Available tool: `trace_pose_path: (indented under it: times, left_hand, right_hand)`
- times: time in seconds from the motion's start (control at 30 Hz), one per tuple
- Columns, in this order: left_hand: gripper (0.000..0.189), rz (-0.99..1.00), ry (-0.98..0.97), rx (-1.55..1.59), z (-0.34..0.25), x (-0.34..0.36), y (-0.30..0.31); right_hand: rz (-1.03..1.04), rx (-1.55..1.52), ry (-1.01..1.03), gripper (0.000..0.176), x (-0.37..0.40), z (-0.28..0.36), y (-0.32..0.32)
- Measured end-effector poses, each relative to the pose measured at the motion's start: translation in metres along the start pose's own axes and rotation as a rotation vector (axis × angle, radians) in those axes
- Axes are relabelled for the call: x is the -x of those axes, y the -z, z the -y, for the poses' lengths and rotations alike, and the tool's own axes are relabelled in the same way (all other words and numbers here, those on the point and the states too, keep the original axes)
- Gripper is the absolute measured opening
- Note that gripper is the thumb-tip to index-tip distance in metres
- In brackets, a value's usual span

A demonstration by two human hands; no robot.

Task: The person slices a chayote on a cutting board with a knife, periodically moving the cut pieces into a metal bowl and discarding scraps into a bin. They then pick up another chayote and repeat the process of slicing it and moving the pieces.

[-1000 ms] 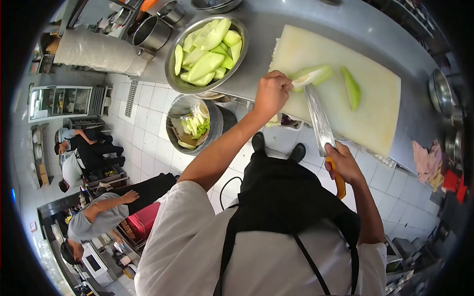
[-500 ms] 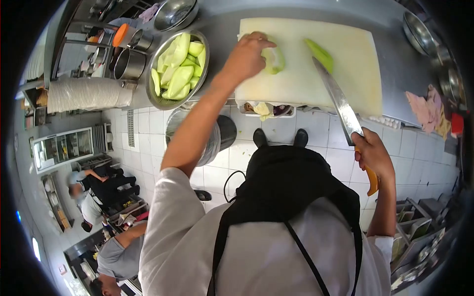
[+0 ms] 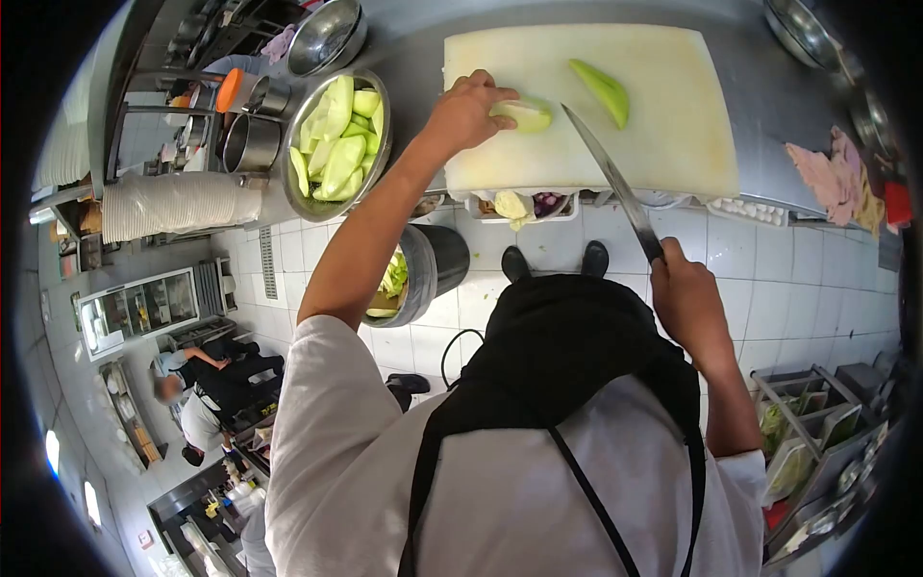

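My left hand (image 3: pixel 471 111) is closed on one end of a pale green vegetable piece (image 3: pixel 529 116) on the left part of a white cutting board (image 3: pixel 663 163). A second green wedge (image 3: pixel 603 93) lies by itself right of it, touched by neither hand. My right hand (image 3: pixel 688 300) is wrapped round the handle of a long kitchen knife (image 3: pixel 618 183), hiding the handle. The blade slants up and left over the board's front edge, its tip between the two vegetable pieces and apart from both.
A metal bowl (image 3: pixel 291 192) of green pieces stands left of the board. Below the counter are a bin (image 3: pixel 444 262) with peelings and a white crate (image 3: pixel 478 208) of vegetables. Pink cloths (image 3: pixel 829 178) lie at right. A person (image 3: pixel 231 370) is far off at lower left.
My left hand has turned the vegetable piece from upright to sideways on the board. The knife has moved left, its tip away from the wedge. The view has shifted slightly.
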State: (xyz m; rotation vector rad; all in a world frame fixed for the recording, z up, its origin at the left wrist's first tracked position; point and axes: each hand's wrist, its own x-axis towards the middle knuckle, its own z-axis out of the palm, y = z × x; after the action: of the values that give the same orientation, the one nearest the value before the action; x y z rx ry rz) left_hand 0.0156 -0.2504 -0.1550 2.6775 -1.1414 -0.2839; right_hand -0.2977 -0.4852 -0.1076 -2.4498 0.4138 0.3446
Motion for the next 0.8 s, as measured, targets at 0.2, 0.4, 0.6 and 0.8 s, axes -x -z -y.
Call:
trace_pose_path:
  times: [0.2,0.4,0.6,0.8]
  left_hand:
    - [0.045,-0.133,0.123,-0.002,-0.018,0.012,-0.018]
    - [0.041,-0.162,0.191,0.049,-0.032,0.019,-0.023]
    - [0.040,-0.150,0.189,0.064,-0.034,0.017,-0.017]
    - [0.040,-0.096,0.197,0.077,-0.032,0.012,-0.015]
  right_hand:
    - [-0.089,0.237,0.065,0.023,-0.009,0.014,-0.003]
    - [-0.072,0.376,0.085,0.032,-0.014,0.023,0.004]
    - [-0.029,0.455,0.052,0.041,-0.022,0.022,0.008]
    - [-0.023,0.493,0.042,0.043,-0.025,0.019,0.004]
